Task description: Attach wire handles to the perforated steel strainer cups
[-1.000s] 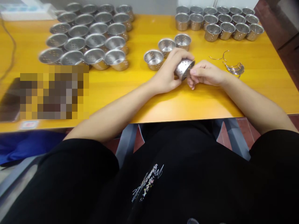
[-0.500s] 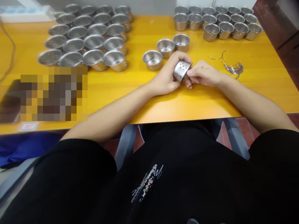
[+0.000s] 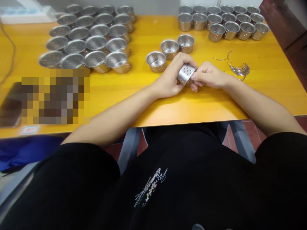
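A small perforated metal cup (image 3: 185,73) lies tilted on its side in my left hand (image 3: 169,78), whose fingers and thumb wrap round its wall. My right hand (image 3: 207,75) is closed at the cup's open rim, thumb and fingertips pinched together. Whatever sits between those fingertips is hidden. Right of that hand lies a small pile of bent wire pieces (image 3: 242,69), and a loose curved wire (image 3: 224,59) rests just behind it. Beyond my left hand stand three similar cups, the nearest cup (image 3: 156,62) upright with its mouth upward.
Rows of perforated cups (image 3: 96,60) fill the back left of the yellow table (image 3: 153,110). More cups (image 3: 232,30) stand at the back right, some with wire across their mouths. A dark flat device (image 3: 11,105) lies at the left beside a blurred-out patch.
The cup has turned slightly in my left hand. My right hand's fingers have shifted a little at its rim. The other cups and the wires stay in place.
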`<action>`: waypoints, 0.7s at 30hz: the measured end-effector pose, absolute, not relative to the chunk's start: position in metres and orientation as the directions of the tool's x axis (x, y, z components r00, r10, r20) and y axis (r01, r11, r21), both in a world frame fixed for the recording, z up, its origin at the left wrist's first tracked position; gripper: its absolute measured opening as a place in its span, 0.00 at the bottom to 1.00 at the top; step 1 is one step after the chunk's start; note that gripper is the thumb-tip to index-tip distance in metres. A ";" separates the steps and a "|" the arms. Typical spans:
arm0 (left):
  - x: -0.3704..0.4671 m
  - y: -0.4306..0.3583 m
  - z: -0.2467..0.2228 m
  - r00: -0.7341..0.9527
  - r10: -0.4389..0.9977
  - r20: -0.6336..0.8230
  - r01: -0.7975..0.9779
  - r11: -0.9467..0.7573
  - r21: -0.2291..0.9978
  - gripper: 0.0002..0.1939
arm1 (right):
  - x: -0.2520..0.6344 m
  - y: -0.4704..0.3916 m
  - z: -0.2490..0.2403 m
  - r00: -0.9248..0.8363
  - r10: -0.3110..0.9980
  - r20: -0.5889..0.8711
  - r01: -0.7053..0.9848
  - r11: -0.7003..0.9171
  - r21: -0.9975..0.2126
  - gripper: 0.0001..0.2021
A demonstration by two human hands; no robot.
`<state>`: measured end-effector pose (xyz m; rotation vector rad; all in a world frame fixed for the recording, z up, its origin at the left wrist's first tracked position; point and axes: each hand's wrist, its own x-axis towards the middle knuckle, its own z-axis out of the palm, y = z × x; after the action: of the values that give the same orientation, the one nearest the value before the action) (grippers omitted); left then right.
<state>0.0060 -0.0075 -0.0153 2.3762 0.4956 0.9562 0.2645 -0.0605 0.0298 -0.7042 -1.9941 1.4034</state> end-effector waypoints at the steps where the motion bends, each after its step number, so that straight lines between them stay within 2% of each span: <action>1: 0.006 -0.007 -0.015 0.688 0.499 0.527 0.127 -0.798 0.589 0.37 | 0.265 -0.061 0.030 -0.693 0.703 0.163 0.091 0.309 -0.947 0.44; 8: 0.004 -0.005 -0.014 0.717 0.492 0.494 0.111 -0.781 0.615 0.37 | 0.270 -0.062 0.029 -0.681 0.714 0.163 0.148 0.353 -0.924 0.31; 15: 0.005 -0.010 -0.012 0.725 0.522 0.449 0.131 -0.745 0.655 0.39 | 0.271 -0.061 0.030 -0.702 0.698 0.141 0.180 0.366 -0.913 0.30; 21: 0.003 -0.005 -0.023 0.727 0.455 0.514 0.068 -0.793 0.606 0.39 | 0.271 -0.063 0.040 -0.727 0.683 0.069 0.277 0.384 -0.881 0.28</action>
<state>0.0032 -0.0051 -0.0226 2.3639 0.3956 0.9052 0.2715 -0.0635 0.0401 -0.8277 -2.2247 1.2962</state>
